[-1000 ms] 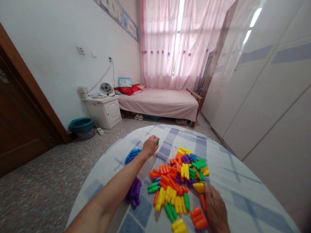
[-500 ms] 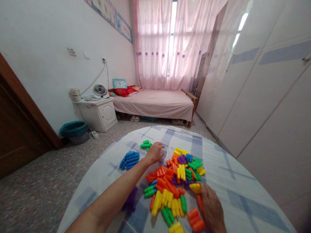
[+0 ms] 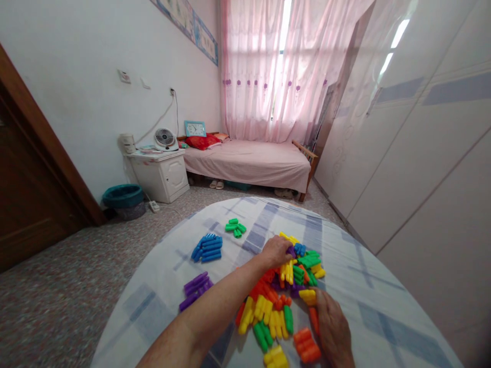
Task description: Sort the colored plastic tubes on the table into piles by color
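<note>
A mixed pile of colourful plastic toy blocks (image 3: 270,291), shaped like joined tubes, lies on the table. My left hand (image 3: 276,250) reaches into its far part, with bent fingertips closed on a purple block (image 3: 292,251). Beside the pile's right edge rests my right hand (image 3: 333,324), its fingers stretched out and touching a yellow block (image 3: 308,296) and an orange block (image 3: 314,320). Apart from the pile, to the left, lie groups of green blocks (image 3: 235,228), blue blocks (image 3: 207,248) and purple blocks (image 3: 195,290). My left forearm hides part of the pile.
A checked cloth covers the round table (image 3: 383,306). Beyond it stand a bed (image 3: 249,161), a white cabinet (image 3: 163,176) with a fan (image 3: 165,138), and a bin (image 3: 123,200). Wardrobe doors (image 3: 414,168) line the right side.
My left hand has moved right, from beside the green group to the purple block in the pile. The green and purple groups show more fully. My right hand stays in nearly the same place.
</note>
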Demonstrator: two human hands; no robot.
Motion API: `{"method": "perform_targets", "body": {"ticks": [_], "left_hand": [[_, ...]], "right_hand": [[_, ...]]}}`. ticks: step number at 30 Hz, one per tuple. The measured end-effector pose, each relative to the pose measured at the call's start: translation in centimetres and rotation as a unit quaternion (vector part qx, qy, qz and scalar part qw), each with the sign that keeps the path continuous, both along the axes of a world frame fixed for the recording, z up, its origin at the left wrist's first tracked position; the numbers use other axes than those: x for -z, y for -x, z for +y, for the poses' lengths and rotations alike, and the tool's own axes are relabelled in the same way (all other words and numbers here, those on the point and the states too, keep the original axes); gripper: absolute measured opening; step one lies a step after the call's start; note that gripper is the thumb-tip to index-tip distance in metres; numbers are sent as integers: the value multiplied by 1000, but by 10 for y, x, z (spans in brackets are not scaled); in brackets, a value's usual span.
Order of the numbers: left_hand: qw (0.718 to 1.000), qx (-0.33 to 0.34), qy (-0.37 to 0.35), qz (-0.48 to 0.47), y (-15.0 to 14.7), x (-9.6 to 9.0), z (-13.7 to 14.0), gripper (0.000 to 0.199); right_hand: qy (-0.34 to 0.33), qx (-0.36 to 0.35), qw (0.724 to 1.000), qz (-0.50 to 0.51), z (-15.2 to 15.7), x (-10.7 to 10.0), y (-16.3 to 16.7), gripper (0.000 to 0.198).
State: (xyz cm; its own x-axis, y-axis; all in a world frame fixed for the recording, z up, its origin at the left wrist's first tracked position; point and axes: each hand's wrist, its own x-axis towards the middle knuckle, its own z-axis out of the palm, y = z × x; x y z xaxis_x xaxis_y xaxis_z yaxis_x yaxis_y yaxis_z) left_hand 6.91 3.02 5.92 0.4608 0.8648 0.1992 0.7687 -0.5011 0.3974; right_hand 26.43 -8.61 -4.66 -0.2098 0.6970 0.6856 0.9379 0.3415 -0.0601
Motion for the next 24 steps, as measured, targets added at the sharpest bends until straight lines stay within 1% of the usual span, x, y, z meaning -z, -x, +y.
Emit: {"method": "perform_targets", "body": {"ticks": [4, 8, 11, 16, 19, 21, 24], "left_hand": [[999, -34, 24, -24, 4, 0, 0, 30], [995, -76, 47, -51, 11, 0, 0, 35], [992, -88, 61, -67, 17, 1, -1, 39], [994, -77, 56, -57, 23, 0, -5, 36], [996, -70, 52, -36, 19, -2, -5, 29], [997, -56, 50, -25, 15, -5, -5, 25], [998, -22, 53, -16, 10, -7, -5, 27]], "right_hand": [[-1, 2, 1000, -13, -2, -3, 1, 34], [-14, 13, 1000, -18, -2, 1, 0, 34], [-13, 9, 1000, -19, -1, 3, 0, 33], [16, 4, 1000, 3, -1, 4, 0, 35], [29, 1, 999, 16, 1, 4, -1, 34], [35, 2, 999, 20, 2, 4, -1, 34], [42, 9, 999, 25, 2, 2, 1, 35]]}}
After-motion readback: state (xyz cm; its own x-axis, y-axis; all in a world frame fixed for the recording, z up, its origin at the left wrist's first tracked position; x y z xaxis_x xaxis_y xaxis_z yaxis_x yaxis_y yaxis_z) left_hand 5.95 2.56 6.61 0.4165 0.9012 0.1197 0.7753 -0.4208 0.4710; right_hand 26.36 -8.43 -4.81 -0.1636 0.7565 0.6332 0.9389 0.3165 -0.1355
